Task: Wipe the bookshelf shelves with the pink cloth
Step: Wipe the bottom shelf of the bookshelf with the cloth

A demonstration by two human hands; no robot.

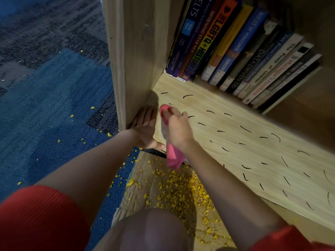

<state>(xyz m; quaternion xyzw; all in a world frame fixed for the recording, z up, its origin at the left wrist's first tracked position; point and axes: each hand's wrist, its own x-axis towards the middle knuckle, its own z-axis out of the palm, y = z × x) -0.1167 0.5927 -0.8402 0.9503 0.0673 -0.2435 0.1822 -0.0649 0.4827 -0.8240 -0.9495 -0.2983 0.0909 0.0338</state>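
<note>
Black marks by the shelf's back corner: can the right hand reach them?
Probably yes: the right hand holds the pink cloth just short of those black marks, only bare shelf between.

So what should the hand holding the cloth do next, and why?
Probably drag the pink cloth rightward along the shelf: the right hand holds it at the left corner, and black marks cover the wood from there out to the right.
</note>
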